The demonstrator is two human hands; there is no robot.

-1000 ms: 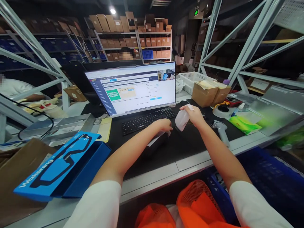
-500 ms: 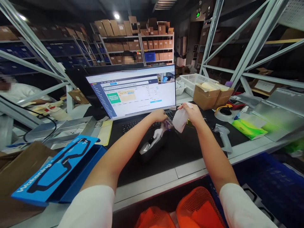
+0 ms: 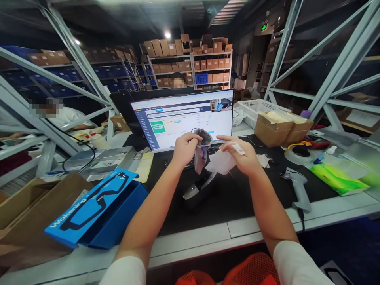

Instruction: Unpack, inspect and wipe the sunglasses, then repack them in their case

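Observation:
My left hand (image 3: 186, 149) pinches the top of a grey band with a purple mark (image 3: 203, 154), held up in front of the monitor. Below it on the black mat lies a dark item with a shiny, glassy end (image 3: 191, 192); whether the band joins it I cannot tell. In my right hand (image 3: 244, 155) is a crumpled white tissue (image 3: 221, 162), hanging close beside the band. The right index finger points out toward the left hand. An open blue box (image 3: 97, 206) with a goggle-shaped outline sits to the left of my left forearm.
A monitor (image 3: 184, 118) and keyboard stand behind my hands. To the right are a barcode scanner (image 3: 297, 190), a green pack (image 3: 338, 178), a tape roll (image 3: 299, 152) and cardboard boxes (image 3: 270, 128). A brown carton (image 3: 44, 213) lies left. Two other people sit beyond.
Both hands have come nearer; the left has raised the grey band, and the right index finger has stretched out. The whole view has shifted, so the scene sits further right.

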